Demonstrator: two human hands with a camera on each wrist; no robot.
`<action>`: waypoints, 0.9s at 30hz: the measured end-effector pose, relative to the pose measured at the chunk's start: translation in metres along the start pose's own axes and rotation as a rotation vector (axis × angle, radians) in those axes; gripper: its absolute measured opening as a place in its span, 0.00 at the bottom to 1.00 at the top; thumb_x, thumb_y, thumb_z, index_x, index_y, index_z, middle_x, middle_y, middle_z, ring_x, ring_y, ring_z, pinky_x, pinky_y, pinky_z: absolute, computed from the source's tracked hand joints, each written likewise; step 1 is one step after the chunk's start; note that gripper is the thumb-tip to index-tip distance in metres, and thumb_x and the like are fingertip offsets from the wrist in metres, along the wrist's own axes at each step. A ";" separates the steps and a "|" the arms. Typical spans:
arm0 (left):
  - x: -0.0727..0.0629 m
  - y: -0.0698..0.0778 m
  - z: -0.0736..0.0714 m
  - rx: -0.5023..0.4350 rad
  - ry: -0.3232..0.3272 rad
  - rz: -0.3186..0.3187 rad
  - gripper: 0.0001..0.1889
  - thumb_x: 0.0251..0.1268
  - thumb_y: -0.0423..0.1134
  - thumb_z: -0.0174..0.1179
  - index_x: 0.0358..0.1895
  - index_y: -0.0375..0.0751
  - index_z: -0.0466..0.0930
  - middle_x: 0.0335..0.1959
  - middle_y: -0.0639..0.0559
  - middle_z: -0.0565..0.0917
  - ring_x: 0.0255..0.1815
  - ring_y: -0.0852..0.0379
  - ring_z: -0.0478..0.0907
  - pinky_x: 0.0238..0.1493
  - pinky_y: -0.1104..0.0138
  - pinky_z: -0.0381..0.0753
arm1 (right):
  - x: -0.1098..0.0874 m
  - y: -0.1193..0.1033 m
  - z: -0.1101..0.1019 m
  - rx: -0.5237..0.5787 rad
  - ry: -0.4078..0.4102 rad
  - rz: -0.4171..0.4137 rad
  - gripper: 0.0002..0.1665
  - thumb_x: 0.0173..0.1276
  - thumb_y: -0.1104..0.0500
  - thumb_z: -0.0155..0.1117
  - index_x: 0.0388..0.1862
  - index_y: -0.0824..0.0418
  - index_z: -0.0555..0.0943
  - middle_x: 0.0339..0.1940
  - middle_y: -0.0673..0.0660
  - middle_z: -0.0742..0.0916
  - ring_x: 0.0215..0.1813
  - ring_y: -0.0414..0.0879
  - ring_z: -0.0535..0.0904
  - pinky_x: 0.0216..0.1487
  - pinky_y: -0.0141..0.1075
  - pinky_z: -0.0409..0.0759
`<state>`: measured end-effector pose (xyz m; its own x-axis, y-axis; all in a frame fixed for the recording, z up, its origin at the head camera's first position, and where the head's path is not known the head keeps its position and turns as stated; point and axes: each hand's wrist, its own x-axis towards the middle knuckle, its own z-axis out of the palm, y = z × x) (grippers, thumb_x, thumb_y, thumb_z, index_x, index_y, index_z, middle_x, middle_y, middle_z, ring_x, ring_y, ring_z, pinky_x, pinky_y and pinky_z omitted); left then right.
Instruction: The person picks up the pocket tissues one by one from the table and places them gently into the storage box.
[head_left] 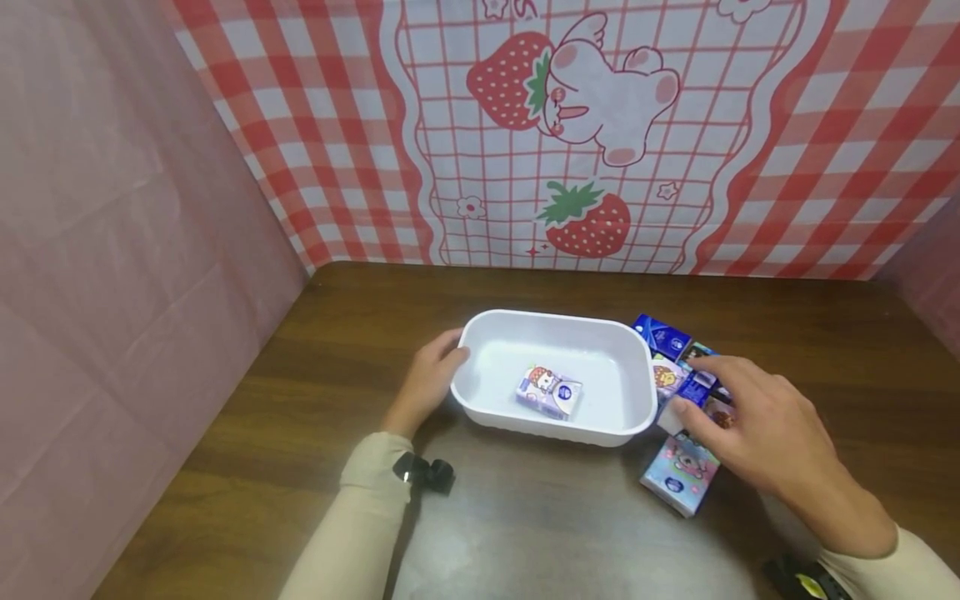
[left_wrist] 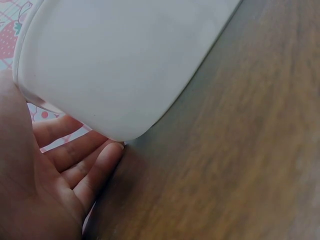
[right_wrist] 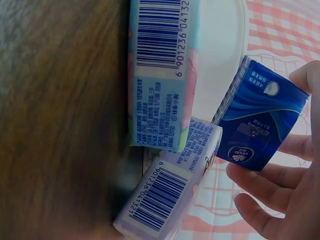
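Note:
A white plastic tub [head_left: 607, 375] stands on the table, with one purple-and-white tissue pack [head_left: 550, 392] lying inside. My left hand [head_left: 431, 375] grips the tub's left end, thumb over the rim and fingers against the outside. Beyond the tub's right end my right hand [head_left: 772, 425] pinches a dark blue tissue pack [right_wrist: 265, 115] between thumb and fingers, above the pile. A light blue tissue pack [head_left: 681, 471] with a cartoon figure lies nearest the front of that pile. Close to it in the right wrist view is a purple pack [right_wrist: 170, 185] showing a barcode.
Another blue pack [head_left: 660, 336] and a pack with a yellow figure [head_left: 667, 375] lie against the tub's right end. Behind the brown wooden table [head_left: 337, 333] hangs a red-and-white checked cloth [head_left: 337, 150]; a pink curtain [head_left: 135, 250] hangs at the left.

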<state>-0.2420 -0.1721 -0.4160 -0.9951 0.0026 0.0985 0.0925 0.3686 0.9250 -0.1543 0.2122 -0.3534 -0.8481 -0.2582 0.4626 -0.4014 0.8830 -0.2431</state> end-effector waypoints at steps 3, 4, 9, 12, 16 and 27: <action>0.000 0.001 0.000 0.002 -0.001 -0.006 0.21 0.73 0.42 0.56 0.65 0.43 0.78 0.62 0.45 0.80 0.56 0.48 0.79 0.55 0.54 0.81 | 0.000 0.000 0.000 0.002 0.002 -0.003 0.36 0.57 0.40 0.74 0.58 0.61 0.79 0.54 0.67 0.84 0.46 0.63 0.81 0.41 0.63 0.79; 0.000 0.001 0.000 0.003 -0.001 -0.006 0.21 0.73 0.42 0.56 0.65 0.43 0.78 0.62 0.45 0.80 0.56 0.48 0.79 0.56 0.54 0.80 | 0.000 0.000 0.000 0.002 0.000 0.000 0.36 0.58 0.40 0.74 0.58 0.61 0.79 0.54 0.67 0.84 0.46 0.63 0.81 0.41 0.63 0.79; 0.001 0.002 0.000 0.009 0.002 0.008 0.21 0.72 0.42 0.56 0.65 0.43 0.78 0.62 0.45 0.80 0.57 0.48 0.79 0.57 0.54 0.80 | 0.001 0.000 -0.001 0.008 -0.022 0.036 0.37 0.59 0.40 0.72 0.59 0.62 0.78 0.55 0.69 0.83 0.46 0.65 0.80 0.41 0.64 0.79; 0.001 0.001 0.000 0.015 0.001 0.010 0.21 0.72 0.42 0.56 0.66 0.42 0.78 0.62 0.45 0.80 0.57 0.47 0.79 0.57 0.54 0.80 | 0.001 -0.001 -0.002 0.007 -0.038 0.065 0.40 0.60 0.39 0.71 0.62 0.64 0.77 0.55 0.71 0.82 0.46 0.65 0.79 0.40 0.65 0.79; 0.000 0.002 0.000 0.020 -0.002 0.000 0.22 0.72 0.43 0.55 0.66 0.42 0.78 0.62 0.45 0.80 0.58 0.48 0.78 0.57 0.54 0.79 | 0.002 -0.001 -0.002 0.005 -0.034 0.069 0.41 0.60 0.39 0.71 0.62 0.65 0.76 0.54 0.71 0.82 0.44 0.65 0.79 0.39 0.65 0.79; -0.001 0.003 -0.001 0.016 0.001 -0.006 0.22 0.73 0.43 0.55 0.66 0.41 0.77 0.63 0.44 0.80 0.59 0.47 0.78 0.59 0.53 0.78 | 0.006 -0.002 -0.002 0.017 0.014 0.027 0.38 0.60 0.41 0.72 0.60 0.64 0.78 0.55 0.69 0.83 0.44 0.63 0.80 0.41 0.63 0.78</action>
<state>-0.2410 -0.1719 -0.4132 -0.9956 -0.0003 0.0933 0.0861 0.3838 0.9194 -0.1575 0.2094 -0.3479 -0.8540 -0.2289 0.4672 -0.3844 0.8828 -0.2699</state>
